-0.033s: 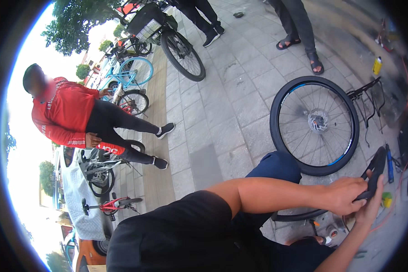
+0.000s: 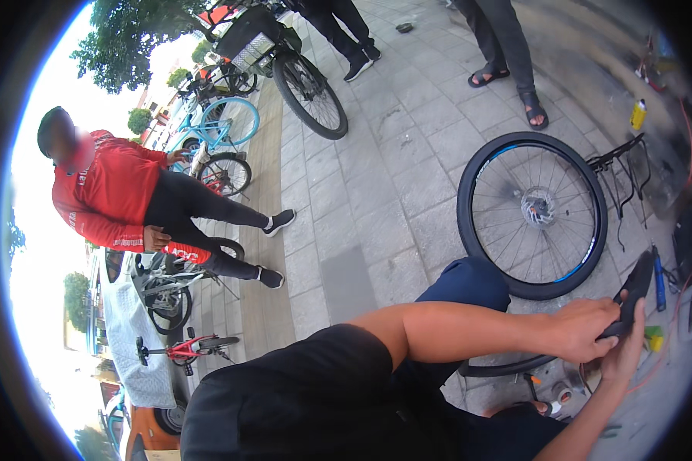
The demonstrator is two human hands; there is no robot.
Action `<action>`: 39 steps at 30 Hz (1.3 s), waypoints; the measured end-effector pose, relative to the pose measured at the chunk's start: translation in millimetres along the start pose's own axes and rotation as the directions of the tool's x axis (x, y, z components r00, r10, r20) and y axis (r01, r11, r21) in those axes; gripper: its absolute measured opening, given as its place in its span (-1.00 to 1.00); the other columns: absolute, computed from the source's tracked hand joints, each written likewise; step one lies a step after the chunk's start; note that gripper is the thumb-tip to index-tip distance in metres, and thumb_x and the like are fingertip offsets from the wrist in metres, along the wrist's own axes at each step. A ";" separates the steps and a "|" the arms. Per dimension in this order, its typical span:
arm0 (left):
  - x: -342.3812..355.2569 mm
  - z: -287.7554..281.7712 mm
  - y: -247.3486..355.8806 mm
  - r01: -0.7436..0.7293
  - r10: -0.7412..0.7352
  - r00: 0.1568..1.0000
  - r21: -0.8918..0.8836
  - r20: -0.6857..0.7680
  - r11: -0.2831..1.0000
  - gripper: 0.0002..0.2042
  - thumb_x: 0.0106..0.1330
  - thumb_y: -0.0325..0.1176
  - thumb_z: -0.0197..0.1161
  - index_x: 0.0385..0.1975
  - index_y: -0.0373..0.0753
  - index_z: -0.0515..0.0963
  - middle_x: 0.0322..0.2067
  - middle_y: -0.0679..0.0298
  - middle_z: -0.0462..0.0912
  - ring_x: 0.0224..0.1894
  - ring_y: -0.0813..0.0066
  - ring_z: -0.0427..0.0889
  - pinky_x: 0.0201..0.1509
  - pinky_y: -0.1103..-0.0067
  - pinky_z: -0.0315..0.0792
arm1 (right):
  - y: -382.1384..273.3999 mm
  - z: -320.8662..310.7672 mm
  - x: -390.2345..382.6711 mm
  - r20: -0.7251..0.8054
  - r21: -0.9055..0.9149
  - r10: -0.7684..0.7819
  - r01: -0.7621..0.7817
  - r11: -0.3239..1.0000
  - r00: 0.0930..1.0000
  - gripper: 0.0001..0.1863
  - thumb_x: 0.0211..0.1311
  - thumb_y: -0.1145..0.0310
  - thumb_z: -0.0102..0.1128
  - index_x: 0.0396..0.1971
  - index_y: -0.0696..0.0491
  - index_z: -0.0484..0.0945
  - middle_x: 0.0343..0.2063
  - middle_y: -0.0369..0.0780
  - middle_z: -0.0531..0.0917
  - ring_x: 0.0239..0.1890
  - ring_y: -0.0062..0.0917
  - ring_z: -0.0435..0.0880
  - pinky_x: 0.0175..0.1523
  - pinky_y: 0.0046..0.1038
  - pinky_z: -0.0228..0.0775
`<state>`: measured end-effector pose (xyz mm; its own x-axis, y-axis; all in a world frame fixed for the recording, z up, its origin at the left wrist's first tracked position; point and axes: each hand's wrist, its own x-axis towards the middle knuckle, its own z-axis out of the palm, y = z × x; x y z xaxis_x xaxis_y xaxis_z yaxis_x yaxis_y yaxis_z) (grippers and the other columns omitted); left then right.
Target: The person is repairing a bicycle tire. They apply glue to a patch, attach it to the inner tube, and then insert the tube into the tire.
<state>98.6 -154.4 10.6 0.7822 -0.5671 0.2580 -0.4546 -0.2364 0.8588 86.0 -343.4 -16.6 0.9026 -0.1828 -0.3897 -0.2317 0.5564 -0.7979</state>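
Observation:
At the lower right, both hands are on a black rubber inner tube [image 2: 635,296]. My left hand [image 2: 586,330] has its fingers bent and pressed against the near end of the raised piece. Beneath it, my right hand [image 2: 629,347] supports the same piece, its thumb and fingers along the side. Fingertips are partly hidden where the hands overlap. A black curved length [image 2: 507,369] passes below my left forearm near the ground; whether it joins the held piece I cannot tell. Just beyond my knee, a bicycle wheel [image 2: 532,215] with its tyre on lies flat, its brake disc facing up.
A blue tool [image 2: 659,284] and a yellow-green item [image 2: 653,338] lie beside my hands. A black metal rack [image 2: 619,157] and a yellow can [image 2: 638,114] are farther off. One person in red [image 2: 115,184] stands left; another in sandals [image 2: 515,73] stands beyond the wheel. Bicycles [image 2: 307,92] are parked behind.

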 end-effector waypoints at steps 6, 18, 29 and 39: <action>-14.1 -26.0 12.8 0.357 -0.349 0.907 0.007 0.235 0.934 -0.48 0.32 -0.02 0.43 -0.06 -0.43 0.58 -0.13 -0.21 0.71 -0.02 -0.25 0.73 0.07 0.09 0.59 | 4.6 1.9 -36.9 0.098 -0.006 -0.166 0.167 0.986 0.981 -0.38 0.61 0.10 0.24 0.44 0.17 0.40 0.23 -0.19 0.57 0.28 -0.43 0.58 0.38 -0.30 0.43; -23.6 -40.4 17.9 0.635 -0.401 0.770 -0.530 0.496 0.562 -0.69 0.64 -0.17 0.26 0.01 -0.35 0.62 -0.19 0.16 0.77 -0.24 0.43 0.78 -0.12 0.49 0.71 | 2.2 -7.7 -87.9 0.052 -0.141 -0.144 0.150 0.979 0.988 -0.39 0.44 -0.14 0.38 0.10 0.15 0.67 -0.20 -0.27 0.69 -0.21 -0.58 0.64 -0.08 -0.47 0.51; -16.1 -37.0 16.1 0.668 -0.521 0.734 -0.326 0.436 0.669 -0.69 0.61 -0.19 0.30 0.01 -0.36 0.66 -0.25 0.17 0.80 -0.36 0.52 0.74 -0.30 0.57 0.63 | -6.4 -19.6 -107.5 -0.098 -0.362 -0.139 0.094 0.927 0.985 -0.43 0.47 -0.14 0.34 0.00 0.15 0.70 -0.27 -0.29 0.67 -0.35 -0.66 0.61 -0.24 -0.55 0.50; -29.0 -47.9 16.2 0.306 -0.040 0.881 -0.502 0.472 0.809 -0.57 0.64 -0.22 0.25 0.28 -0.46 0.52 -0.12 0.12 0.78 -0.03 0.18 0.82 0.20 0.27 0.63 | -2.8 -11.8 -123.3 -0.070 -0.516 -0.179 0.118 0.848 0.981 -0.49 0.48 -0.10 0.33 -0.09 0.13 0.77 -0.35 -0.34 0.72 -0.35 -0.68 0.63 -0.23 -0.53 0.50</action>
<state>89.0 -104.0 38.2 0.5064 -0.8621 -0.0160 0.0857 0.0319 0.9958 -29.0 -331.9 28.3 0.9019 -0.3360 -0.2714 -0.2769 0.0323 -0.9603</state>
